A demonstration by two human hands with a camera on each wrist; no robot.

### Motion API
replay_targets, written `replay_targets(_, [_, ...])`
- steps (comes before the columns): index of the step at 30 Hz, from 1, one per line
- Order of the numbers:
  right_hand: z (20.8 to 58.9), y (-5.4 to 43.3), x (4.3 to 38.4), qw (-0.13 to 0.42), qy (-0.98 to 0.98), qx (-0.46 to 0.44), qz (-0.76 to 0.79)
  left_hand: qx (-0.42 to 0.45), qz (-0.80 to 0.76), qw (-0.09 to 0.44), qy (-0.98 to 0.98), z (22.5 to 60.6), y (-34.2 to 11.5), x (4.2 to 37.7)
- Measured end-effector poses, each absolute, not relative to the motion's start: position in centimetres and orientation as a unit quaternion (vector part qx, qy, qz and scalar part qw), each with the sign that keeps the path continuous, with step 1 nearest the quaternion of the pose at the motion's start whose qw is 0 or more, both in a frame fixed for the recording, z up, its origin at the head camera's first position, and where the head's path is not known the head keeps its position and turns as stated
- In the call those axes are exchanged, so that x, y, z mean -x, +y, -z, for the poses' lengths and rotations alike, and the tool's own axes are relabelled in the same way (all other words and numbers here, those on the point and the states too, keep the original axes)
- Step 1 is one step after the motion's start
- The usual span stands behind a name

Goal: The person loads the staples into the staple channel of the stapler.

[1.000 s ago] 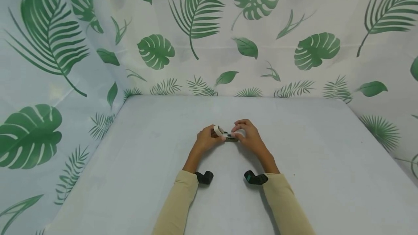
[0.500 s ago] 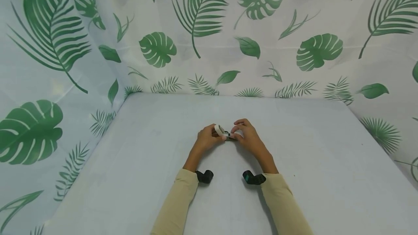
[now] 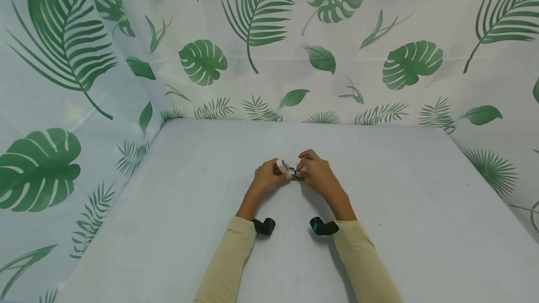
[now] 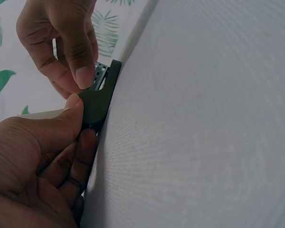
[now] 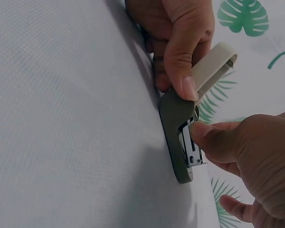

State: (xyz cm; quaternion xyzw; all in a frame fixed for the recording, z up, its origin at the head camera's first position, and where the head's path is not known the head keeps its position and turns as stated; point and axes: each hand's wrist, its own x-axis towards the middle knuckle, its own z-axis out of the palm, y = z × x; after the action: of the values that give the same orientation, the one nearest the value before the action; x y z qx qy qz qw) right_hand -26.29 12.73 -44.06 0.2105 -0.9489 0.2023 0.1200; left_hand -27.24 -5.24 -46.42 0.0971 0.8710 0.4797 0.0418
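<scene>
Gripping the opened stapler, on the table towards five o'clock from head-view centre, with the left hand at nine; pinching at the magazine with the right hand at three. Apparently loading or adjusting; likely calling next for light fingertip pressure.

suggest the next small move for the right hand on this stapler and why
Probably draw the right hand clear of the metal channel: it is touching there, and the cream top stands raised, so closing could pinch. The left hand holds the stapler.
</scene>
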Motion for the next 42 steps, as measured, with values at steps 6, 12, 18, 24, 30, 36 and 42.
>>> replay_targets(6, [44.4, 12.9, 26.3, 0.088, -0.944, -0.197, -0.250, -0.096, -0.477, 0.042, 0.873, 46.3, -5.2, 27.3])
replay_targets(12, [44.9, 13.3, 26.6, 0.062, -0.929, -0.191, -0.311, -0.098, -0.476, 0.037, 0.873, 46.4, -5.3, 27.3])
replay_targets(18, [45.3, 13.7, 26.7, 0.069, -0.924, -0.195, -0.321, -0.100, -0.463, 0.033, 0.880, 46.4, -5.3, 27.3])
replay_targets(24, [45.3, 13.8, 26.7, 0.079, -0.915, -0.192, -0.347, -0.102, -0.463, 0.032, 0.880, 46.2, -5.4, 27.4])
replay_targets(30, [45.7, 13.9, 27.0, 0.066, -0.912, -0.153, -0.374, -0.104, -0.466, 0.037, 0.878, 46.2, -5.4, 27.2])
replay_targets(36, [45.6, 13.8, 27.4, 0.046, -0.913, -0.134, -0.382, -0.098, -0.469, 0.034, 0.877, 46.3, -5.3, 27.1])
replay_targets(42, [45.2, 13.9, 27.7, 0.022, -0.918, -0.122, -0.377, -0.095, -0.469, 0.034, 0.878, 46.3, -5.3, 27.3])
